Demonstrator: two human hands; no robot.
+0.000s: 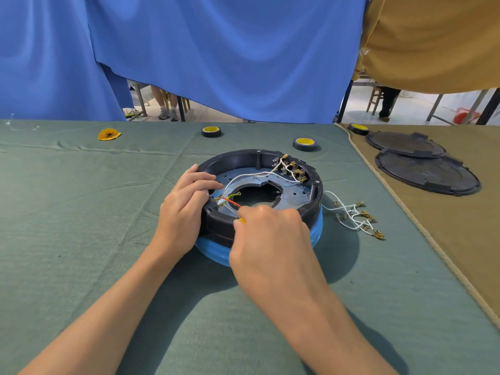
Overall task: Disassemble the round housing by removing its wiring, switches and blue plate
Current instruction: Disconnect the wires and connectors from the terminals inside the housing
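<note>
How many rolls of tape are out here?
3. The first tape roll lies far back on the green cloth, the second tape roll just behind the round housing, the third tape roll on the brown cloth, far corner. None looks hidden.

Black housing, blue plate, white wires, red wire, green cloth.
</note>
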